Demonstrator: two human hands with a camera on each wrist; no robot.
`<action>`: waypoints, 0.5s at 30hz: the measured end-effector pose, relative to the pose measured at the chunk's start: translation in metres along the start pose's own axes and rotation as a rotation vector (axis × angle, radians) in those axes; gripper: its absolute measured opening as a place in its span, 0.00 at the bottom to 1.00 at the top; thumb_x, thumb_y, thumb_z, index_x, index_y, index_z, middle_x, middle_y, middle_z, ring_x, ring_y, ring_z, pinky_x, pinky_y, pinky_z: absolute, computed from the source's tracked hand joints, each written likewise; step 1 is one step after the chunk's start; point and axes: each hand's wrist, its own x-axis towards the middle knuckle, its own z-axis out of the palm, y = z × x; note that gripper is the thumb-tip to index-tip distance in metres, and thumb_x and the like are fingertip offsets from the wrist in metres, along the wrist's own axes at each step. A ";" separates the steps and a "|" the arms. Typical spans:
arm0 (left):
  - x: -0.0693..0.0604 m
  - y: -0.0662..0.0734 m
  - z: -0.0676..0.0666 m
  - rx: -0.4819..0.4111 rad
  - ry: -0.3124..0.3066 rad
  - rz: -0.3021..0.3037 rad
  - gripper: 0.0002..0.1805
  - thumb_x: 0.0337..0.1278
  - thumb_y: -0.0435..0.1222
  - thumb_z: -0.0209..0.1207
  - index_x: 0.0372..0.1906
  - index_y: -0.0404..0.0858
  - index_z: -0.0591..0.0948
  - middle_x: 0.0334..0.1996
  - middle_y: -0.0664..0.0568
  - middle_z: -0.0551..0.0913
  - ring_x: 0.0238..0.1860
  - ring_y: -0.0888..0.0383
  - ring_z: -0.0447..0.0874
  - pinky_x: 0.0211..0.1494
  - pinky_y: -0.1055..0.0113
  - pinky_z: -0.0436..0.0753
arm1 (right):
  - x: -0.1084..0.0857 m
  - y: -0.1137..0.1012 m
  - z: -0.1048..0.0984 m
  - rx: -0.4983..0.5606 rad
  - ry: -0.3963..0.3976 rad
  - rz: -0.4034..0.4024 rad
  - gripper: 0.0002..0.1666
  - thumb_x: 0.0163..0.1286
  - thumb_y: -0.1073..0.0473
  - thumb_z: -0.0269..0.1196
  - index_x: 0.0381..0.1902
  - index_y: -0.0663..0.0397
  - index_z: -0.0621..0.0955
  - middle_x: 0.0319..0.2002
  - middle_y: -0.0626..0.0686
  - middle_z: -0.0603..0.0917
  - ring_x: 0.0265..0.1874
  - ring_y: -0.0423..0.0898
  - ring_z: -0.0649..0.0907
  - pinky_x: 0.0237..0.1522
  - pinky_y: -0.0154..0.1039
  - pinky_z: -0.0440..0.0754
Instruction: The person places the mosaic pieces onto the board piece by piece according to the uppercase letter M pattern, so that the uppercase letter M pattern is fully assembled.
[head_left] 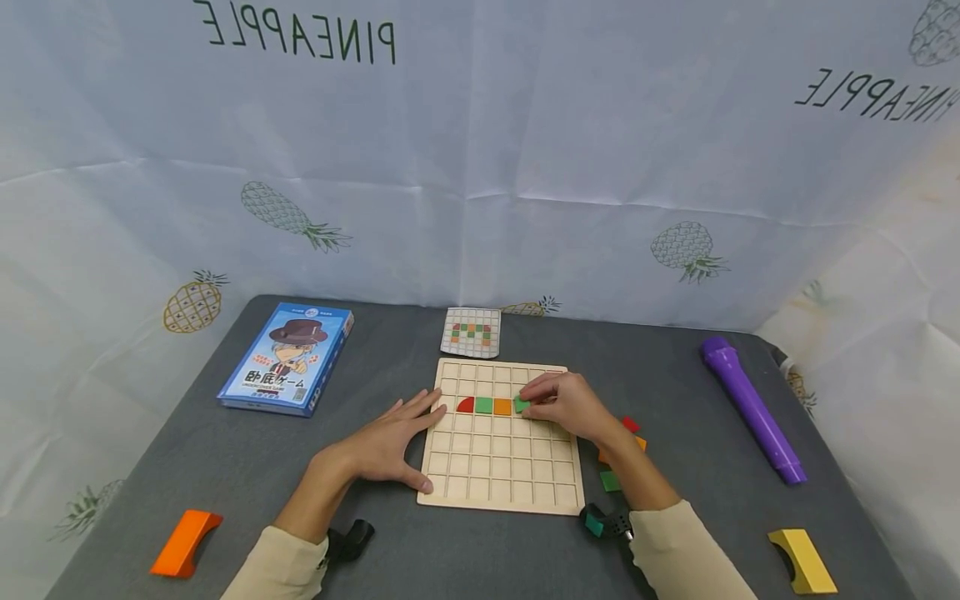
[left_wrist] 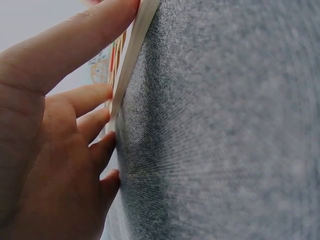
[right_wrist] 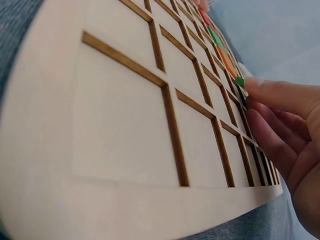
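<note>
A wooden grid board (head_left: 498, 467) lies on the grey table. One row of it holds a red quarter-round tile (head_left: 466, 405), a green square tile (head_left: 483, 406) and an orange square tile (head_left: 502, 407), side by side. Just right of the orange one, my right hand (head_left: 564, 404) pinches another green tile (right_wrist: 240, 81) between thumb and finger, at the board's surface; whether it sits in its cell I cannot tell. My left hand (head_left: 386, 442) rests with spread fingers along the board's left edge, and in the left wrist view its fingertips touch that edge.
Behind the board lies a pattern card (head_left: 470, 333). Loose tiles, including a green tile (head_left: 611, 481), lie under the right forearm. A blue box (head_left: 288, 358), an orange arch block (head_left: 185, 543), a purple microphone-shaped stick (head_left: 752, 408) and a yellow arch block (head_left: 804, 561) stand around.
</note>
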 end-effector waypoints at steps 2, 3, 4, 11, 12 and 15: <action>0.000 0.000 0.000 -0.002 0.001 0.001 0.63 0.42 0.55 0.77 0.81 0.37 0.58 0.85 0.43 0.45 0.85 0.40 0.40 0.83 0.34 0.43 | 0.000 0.000 0.001 -0.013 0.003 0.004 0.12 0.61 0.59 0.75 0.44 0.51 0.91 0.50 0.55 0.89 0.49 0.50 0.87 0.44 0.29 0.86; 0.000 0.000 0.000 -0.003 0.002 0.001 0.63 0.42 0.55 0.78 0.81 0.37 0.58 0.85 0.43 0.45 0.85 0.40 0.40 0.83 0.34 0.43 | 0.000 0.000 0.002 -0.016 0.003 0.006 0.12 0.61 0.59 0.75 0.44 0.51 0.91 0.49 0.55 0.89 0.48 0.50 0.87 0.44 0.29 0.86; 0.000 0.001 0.000 -0.004 0.002 0.001 0.63 0.42 0.55 0.78 0.81 0.37 0.58 0.85 0.43 0.46 0.85 0.39 0.40 0.83 0.34 0.43 | 0.000 0.000 0.002 -0.016 0.001 0.011 0.12 0.61 0.59 0.75 0.44 0.51 0.91 0.49 0.55 0.90 0.48 0.50 0.88 0.44 0.29 0.86; 0.000 0.000 0.000 -0.003 0.003 0.003 0.63 0.42 0.55 0.78 0.81 0.37 0.58 0.84 0.43 0.46 0.85 0.39 0.40 0.83 0.34 0.44 | -0.001 -0.001 0.003 0.003 -0.010 0.005 0.12 0.60 0.60 0.75 0.43 0.52 0.91 0.47 0.56 0.91 0.44 0.49 0.89 0.42 0.30 0.86; 0.000 0.000 0.000 -0.002 0.003 0.002 0.63 0.42 0.55 0.78 0.81 0.37 0.58 0.85 0.43 0.46 0.85 0.40 0.40 0.83 0.34 0.44 | -0.001 0.000 0.004 0.000 -0.009 0.000 0.12 0.60 0.60 0.75 0.43 0.52 0.91 0.47 0.56 0.91 0.44 0.49 0.89 0.42 0.30 0.86; 0.001 0.000 0.000 0.000 0.004 0.001 0.63 0.42 0.55 0.78 0.81 0.37 0.58 0.85 0.43 0.46 0.85 0.40 0.40 0.83 0.34 0.44 | -0.001 0.000 0.005 -0.003 -0.006 -0.008 0.12 0.60 0.60 0.75 0.43 0.53 0.91 0.47 0.56 0.91 0.44 0.48 0.89 0.42 0.29 0.86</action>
